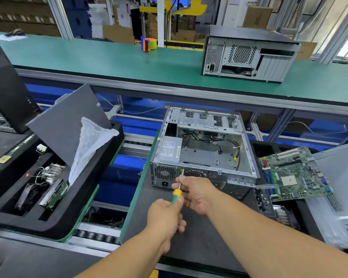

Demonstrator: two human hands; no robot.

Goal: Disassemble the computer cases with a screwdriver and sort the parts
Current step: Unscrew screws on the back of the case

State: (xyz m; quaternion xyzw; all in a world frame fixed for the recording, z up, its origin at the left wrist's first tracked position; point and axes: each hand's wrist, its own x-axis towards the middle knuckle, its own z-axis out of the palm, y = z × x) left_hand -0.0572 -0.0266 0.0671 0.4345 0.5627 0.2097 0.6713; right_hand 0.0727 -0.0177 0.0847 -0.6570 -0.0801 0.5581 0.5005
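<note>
Closest in, the left hand (pixel 165 215) has its fingers curled round the green and yellow handle of the screwdriver (pixel 177 194), and the right hand (pixel 195 192) pinches the thin metal rod just above it, so the tip stays on a screw. That screw sits on the back wall of the open computer case (pixel 205 149), which lies on the dark tabletop (pixel 149 213) just past the hands. The case looks stiff, heavy and sharp at the edges, so hold its folded rim, while the motherboard (pixel 291 173) to the right looks thin and easy to break, so lift it by its sides.

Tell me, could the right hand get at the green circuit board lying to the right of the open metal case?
Probably yes: the green circuit board lies uncovered beside the right hand, though that hand now steadies the yellow-green screwdriver.
</note>
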